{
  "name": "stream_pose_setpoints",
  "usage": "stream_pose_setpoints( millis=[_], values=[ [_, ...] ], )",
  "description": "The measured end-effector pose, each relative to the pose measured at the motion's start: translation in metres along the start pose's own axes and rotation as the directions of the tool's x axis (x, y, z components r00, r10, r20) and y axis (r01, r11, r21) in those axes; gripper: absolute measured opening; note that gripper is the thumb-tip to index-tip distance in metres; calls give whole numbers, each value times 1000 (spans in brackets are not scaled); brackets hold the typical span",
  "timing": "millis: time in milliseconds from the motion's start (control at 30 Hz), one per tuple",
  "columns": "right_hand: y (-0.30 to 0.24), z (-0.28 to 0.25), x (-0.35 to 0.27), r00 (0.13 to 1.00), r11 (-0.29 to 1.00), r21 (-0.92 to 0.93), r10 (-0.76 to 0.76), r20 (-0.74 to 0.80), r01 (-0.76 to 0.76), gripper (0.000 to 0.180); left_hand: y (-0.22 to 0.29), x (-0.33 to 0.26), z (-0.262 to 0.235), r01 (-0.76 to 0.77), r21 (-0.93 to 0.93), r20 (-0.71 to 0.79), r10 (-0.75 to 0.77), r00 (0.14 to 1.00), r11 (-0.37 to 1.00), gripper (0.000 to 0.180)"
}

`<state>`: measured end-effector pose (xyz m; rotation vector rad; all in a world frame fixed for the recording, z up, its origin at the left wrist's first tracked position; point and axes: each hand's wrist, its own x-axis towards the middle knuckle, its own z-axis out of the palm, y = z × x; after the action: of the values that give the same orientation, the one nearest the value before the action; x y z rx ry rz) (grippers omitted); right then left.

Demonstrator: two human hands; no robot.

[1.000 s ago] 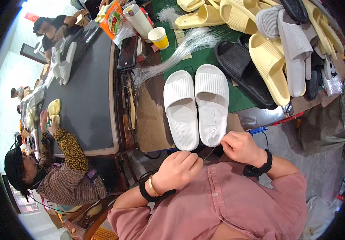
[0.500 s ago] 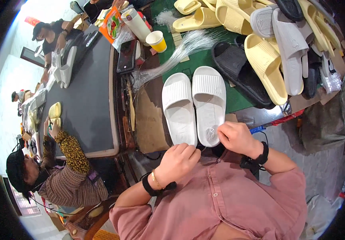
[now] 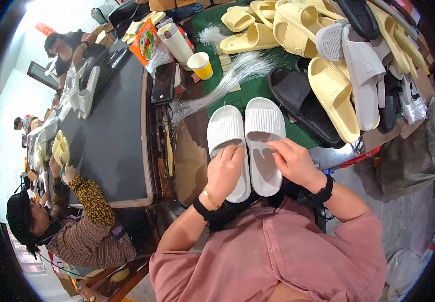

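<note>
Two white slide slippers lie side by side, toes pointing away from me, on a green mat (image 3: 250,88). My left hand (image 3: 225,171) lies over the heel of the left white slipper (image 3: 225,128), its fingers curled at the inner edge. My right hand (image 3: 293,161) pinches the inner edge of the right white slipper (image 3: 263,121), where the two slippers meet. Whether anything small sits between my fingertips is too fine to see. Both wrists wear black bands.
A bundle of clear plastic strands (image 3: 227,83) and a yellow cup (image 3: 200,65) lie beyond the pair. A black slipper (image 3: 298,100) and a pile of yellow and grey slippers (image 3: 328,90) fill the right. A long dark table (image 3: 111,131) runs on the left, with other people (image 3: 76,236) beside it.
Both my hands have moved forward from near my chest onto the heel ends of the white slippers, fingertips meeting between the pair. The slippers have stayed where they were.
</note>
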<state>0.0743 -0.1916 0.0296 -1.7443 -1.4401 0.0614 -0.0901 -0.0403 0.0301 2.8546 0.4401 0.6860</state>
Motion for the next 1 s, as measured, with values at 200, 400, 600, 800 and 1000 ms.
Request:
stream_pose_setpoints(
  millis=[200,400,600,800,1000],
  values=[
    [22,-18,17,996,998,-56,20,-83,-24,23,-11,9,-19,14,-191,-184,-50,982,981,29],
    [44,-15,56,982,964,-189,177,-68,-187,24,-73,54,-14,359,-187,-130,-385,914,914,21],
    [50,14,86,916,889,-270,398,53,-371,41,-105,89,21,574,-69,132,-563,816,816,25],
    [50,20,84,946,893,-340,324,28,-296,41,-110,72,32,504,-107,12,-506,862,857,16],
    [43,20,85,948,928,-288,285,143,-236,38,-108,56,22,445,17,25,-446,895,895,14]
  ],
)
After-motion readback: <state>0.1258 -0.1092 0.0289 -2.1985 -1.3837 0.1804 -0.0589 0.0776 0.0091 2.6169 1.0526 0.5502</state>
